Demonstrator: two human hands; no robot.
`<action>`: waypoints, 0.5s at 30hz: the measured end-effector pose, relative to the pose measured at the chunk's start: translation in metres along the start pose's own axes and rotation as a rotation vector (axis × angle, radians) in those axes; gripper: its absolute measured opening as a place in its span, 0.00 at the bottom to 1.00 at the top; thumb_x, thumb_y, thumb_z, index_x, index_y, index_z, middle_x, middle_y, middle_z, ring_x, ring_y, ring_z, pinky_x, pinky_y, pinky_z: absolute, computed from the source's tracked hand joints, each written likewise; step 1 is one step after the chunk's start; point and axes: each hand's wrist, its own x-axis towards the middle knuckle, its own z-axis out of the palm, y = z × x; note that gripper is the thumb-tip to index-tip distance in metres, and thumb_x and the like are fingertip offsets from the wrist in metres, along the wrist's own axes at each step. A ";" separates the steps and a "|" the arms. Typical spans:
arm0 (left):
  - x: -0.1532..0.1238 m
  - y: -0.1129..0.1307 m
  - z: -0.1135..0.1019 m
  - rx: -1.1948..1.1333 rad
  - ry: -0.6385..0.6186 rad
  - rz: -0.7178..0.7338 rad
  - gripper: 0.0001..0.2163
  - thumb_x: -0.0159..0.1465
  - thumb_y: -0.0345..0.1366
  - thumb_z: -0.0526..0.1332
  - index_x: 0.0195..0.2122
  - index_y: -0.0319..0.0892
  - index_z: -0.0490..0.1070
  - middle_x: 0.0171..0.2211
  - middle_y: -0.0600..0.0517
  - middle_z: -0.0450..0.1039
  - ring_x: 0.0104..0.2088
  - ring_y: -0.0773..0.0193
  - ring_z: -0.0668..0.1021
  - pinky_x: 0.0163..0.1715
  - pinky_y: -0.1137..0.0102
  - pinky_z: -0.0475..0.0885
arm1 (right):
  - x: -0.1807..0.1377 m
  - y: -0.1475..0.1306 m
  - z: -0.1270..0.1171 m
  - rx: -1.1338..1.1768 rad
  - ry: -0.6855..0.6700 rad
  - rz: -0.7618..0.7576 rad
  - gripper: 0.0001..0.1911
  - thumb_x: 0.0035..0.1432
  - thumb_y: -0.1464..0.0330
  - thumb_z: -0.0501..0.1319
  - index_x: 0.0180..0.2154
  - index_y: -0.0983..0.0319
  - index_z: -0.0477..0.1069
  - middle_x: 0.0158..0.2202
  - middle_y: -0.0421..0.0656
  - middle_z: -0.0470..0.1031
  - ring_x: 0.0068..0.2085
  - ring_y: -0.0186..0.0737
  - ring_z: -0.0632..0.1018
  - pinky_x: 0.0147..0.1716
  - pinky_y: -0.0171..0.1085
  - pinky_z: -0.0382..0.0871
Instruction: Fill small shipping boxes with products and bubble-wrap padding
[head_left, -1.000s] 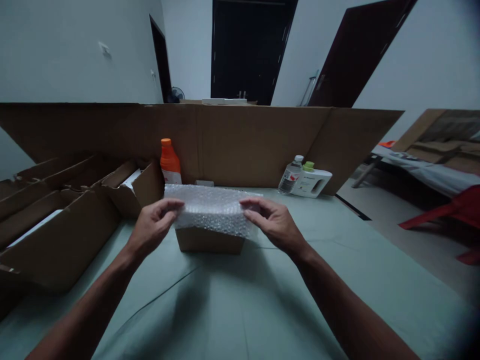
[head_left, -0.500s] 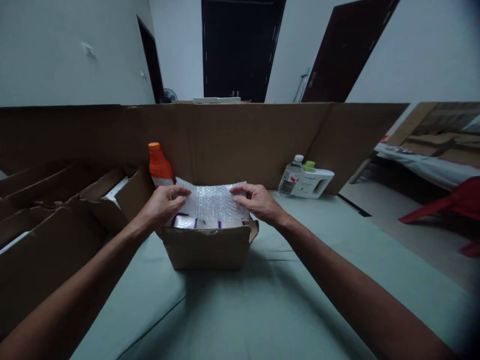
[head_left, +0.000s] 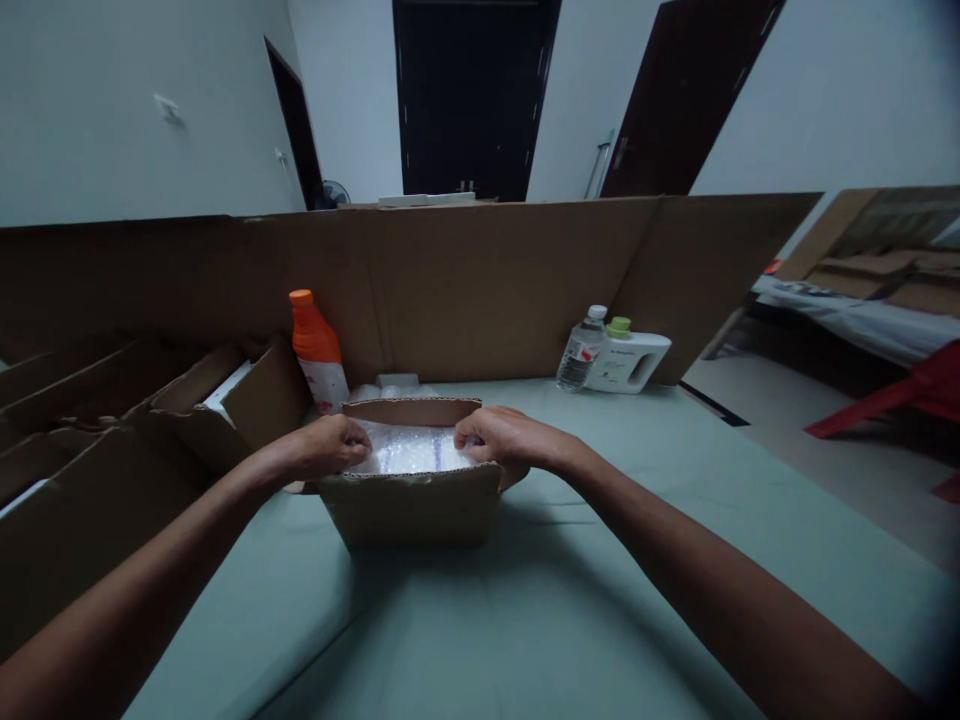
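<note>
The left hand (head_left: pixel 346 443) is curled closed on the left edge of the bubble wrap (head_left: pixel 409 452), which lies inside the open carton (head_left: pixel 412 512); being likely light, soft and slightly slippery, the bubble wrap is best pinched at its ends; the right hand (head_left: pixel 489 436) is curled closed on its right edge

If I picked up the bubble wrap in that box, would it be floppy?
Probably floppy: the bubble wrap looks like a thin plastic sheet. It's likely light, since it's see-through enough for purple marks to show underneath. Its bumpy surface suggests it might feel squishy.
</note>
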 end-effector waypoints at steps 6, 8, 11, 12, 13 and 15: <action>0.006 -0.002 0.001 0.113 -0.017 0.013 0.09 0.50 0.37 0.60 0.28 0.44 0.79 0.19 0.55 0.72 0.21 0.67 0.69 0.22 0.74 0.58 | 0.004 -0.004 0.000 -0.057 -0.033 0.027 0.12 0.52 0.75 0.61 0.35 0.58 0.80 0.30 0.39 0.80 0.33 0.38 0.77 0.27 0.32 0.56; 0.005 -0.002 0.000 0.132 -0.008 0.013 0.09 0.49 0.37 0.61 0.28 0.44 0.79 0.19 0.55 0.72 0.21 0.66 0.69 0.22 0.74 0.58 | 0.004 -0.003 0.000 -0.074 -0.025 0.043 0.12 0.52 0.74 0.61 0.35 0.57 0.80 0.30 0.40 0.80 0.33 0.39 0.77 0.27 0.32 0.56; -0.003 -0.003 -0.004 0.140 0.010 0.016 0.11 0.50 0.40 0.62 0.32 0.44 0.80 0.22 0.52 0.76 0.23 0.63 0.73 0.24 0.73 0.61 | 0.001 0.000 0.002 -0.100 0.010 0.069 0.11 0.51 0.73 0.61 0.35 0.57 0.81 0.30 0.41 0.81 0.34 0.41 0.78 0.28 0.33 0.56; -0.007 -0.003 -0.005 0.138 0.021 0.016 0.13 0.50 0.41 0.61 0.34 0.44 0.81 0.24 0.52 0.76 0.24 0.62 0.73 0.24 0.73 0.62 | -0.001 0.001 0.003 -0.105 0.024 0.077 0.12 0.50 0.72 0.62 0.36 0.57 0.81 0.31 0.42 0.81 0.34 0.42 0.78 0.28 0.33 0.55; -0.011 -0.003 -0.006 0.133 0.032 0.015 0.15 0.51 0.43 0.61 0.36 0.43 0.80 0.25 0.51 0.76 0.25 0.62 0.74 0.25 0.72 0.63 | -0.004 0.002 0.003 -0.108 0.039 0.084 0.12 0.50 0.72 0.62 0.37 0.57 0.81 0.31 0.42 0.81 0.34 0.42 0.78 0.27 0.33 0.55; -0.022 -0.003 -0.008 0.120 0.062 0.018 0.19 0.54 0.46 0.59 0.41 0.42 0.79 0.25 0.51 0.75 0.25 0.62 0.73 0.26 0.72 0.63 | -0.010 0.005 0.002 -0.101 0.067 0.098 0.13 0.50 0.72 0.63 0.38 0.57 0.80 0.31 0.41 0.81 0.33 0.40 0.77 0.27 0.33 0.54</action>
